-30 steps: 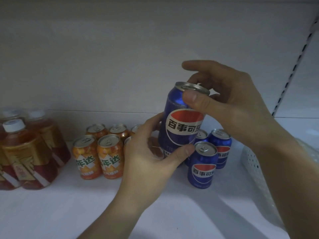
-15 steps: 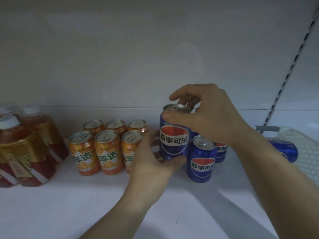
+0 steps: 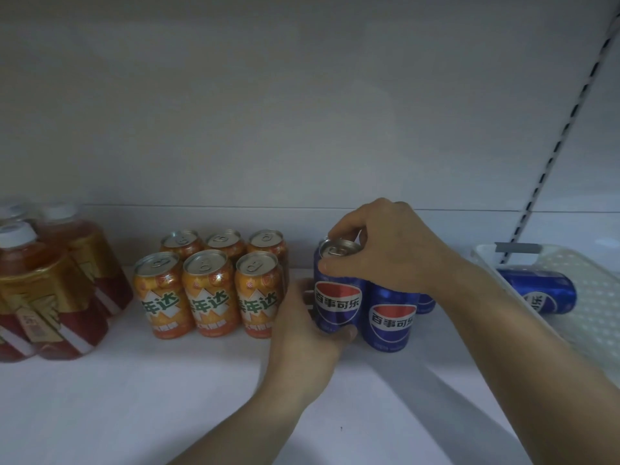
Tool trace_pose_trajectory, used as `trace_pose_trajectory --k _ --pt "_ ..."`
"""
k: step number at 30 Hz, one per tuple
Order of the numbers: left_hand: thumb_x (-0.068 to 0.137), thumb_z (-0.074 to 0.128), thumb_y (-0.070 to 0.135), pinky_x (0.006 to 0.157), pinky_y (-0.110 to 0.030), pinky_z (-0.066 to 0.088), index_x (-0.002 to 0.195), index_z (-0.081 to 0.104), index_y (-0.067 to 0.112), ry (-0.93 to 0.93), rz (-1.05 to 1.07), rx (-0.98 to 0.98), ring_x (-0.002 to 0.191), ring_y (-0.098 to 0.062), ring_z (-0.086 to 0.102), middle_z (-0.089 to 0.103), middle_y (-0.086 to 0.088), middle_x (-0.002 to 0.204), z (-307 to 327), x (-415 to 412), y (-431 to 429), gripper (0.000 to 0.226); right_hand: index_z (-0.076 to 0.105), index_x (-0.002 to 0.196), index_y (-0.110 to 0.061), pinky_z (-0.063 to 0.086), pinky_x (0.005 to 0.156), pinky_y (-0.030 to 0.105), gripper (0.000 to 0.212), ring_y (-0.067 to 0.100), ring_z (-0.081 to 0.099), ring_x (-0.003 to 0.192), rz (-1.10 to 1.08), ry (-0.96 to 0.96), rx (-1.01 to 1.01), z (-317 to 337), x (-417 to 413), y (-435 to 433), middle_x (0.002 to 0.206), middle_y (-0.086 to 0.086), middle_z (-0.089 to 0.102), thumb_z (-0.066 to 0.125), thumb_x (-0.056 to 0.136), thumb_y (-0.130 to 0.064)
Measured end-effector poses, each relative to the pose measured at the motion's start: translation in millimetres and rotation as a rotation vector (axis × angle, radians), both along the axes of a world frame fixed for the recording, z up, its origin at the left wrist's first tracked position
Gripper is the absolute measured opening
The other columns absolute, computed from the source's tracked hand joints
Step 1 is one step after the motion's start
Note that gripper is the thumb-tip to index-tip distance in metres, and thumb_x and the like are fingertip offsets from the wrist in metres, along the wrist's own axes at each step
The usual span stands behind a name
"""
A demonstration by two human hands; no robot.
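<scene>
Now on the white shelf (image 3: 134, 397), middle of the frame: shiny blue metal cola can (image 3: 337, 298). Hard, smooth, slippery, likely full and heavy. Clamped by right hand (image 3: 392, 253) at the top rim, left hand (image 3: 302, 337) round the bottom. Safest hold: round the sides.

- Just right of the grip on the blue can (image 3: 337, 303), a second blue can (image 3: 391, 318) is standing close, leaving no gap for fingers.
- Left of the grip, the orange cans (image 3: 208, 290) are standing near; the left hand (image 3: 302, 333) is filling the narrow gap between.
- In front of the grip, the white shelf (image 3: 134, 404) is lying open.
- Farther right, the white basket (image 3: 590, 330) is closing the side.
</scene>
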State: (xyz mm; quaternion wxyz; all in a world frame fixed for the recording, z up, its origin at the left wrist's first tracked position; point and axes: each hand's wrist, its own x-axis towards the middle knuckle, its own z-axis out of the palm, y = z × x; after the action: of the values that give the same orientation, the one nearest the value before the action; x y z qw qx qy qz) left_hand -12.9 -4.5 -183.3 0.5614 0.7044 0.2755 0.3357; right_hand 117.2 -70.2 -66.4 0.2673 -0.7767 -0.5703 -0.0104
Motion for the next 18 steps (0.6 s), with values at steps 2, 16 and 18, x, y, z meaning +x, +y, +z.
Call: trace_pose_trajectory --k 2,16,18 --pt "0.066 0.087 -0.006 0.064 -0.006 0.050 0.100 0.050 0.036 0.013 -0.001 -0.004 0.081 0.019 0.062 0.063 0.015 0.100 -3.7 -0.5 0.0 0.066 0.079 0.113 -0.026 0.040 0.058 0.002 0.043 -0.007 0.057 0.074 0.008 -0.009 -0.030 -0.6 0.4 0.1 0.087 -0.020 0.062 0.082 0.077 -0.048" --pt "0.066 0.087 0.001 0.071 -0.018 0.057 0.102 0.051 0.035 0.018 0.004 0.010 0.088 0.005 0.068 0.067 0.008 0.102 -13.3 2.1 -5.7 0.061 0.067 0.116 -0.032 0.042 0.065 0.015 0.046 -0.002 0.058 0.080 0.044 -0.007 -0.136 -11.8 1.5 3.3 0.100 -0.014 0.065 0.084 0.076 -0.045" --pt "0.066 0.087 0.001 0.071 -0.017 0.056 0.102 0.050 0.036 0.020 0.001 0.012 0.088 0.006 0.067 0.067 0.008 0.102 -13.0 2.0 -5.6 0.061 0.066 0.117 -0.033 0.041 0.064 0.015 0.046 -0.002 0.057 0.081 0.038 -0.008 -0.141 -12.5 2.2 3.8 0.102 -0.014 0.064 0.084 0.076 -0.045"
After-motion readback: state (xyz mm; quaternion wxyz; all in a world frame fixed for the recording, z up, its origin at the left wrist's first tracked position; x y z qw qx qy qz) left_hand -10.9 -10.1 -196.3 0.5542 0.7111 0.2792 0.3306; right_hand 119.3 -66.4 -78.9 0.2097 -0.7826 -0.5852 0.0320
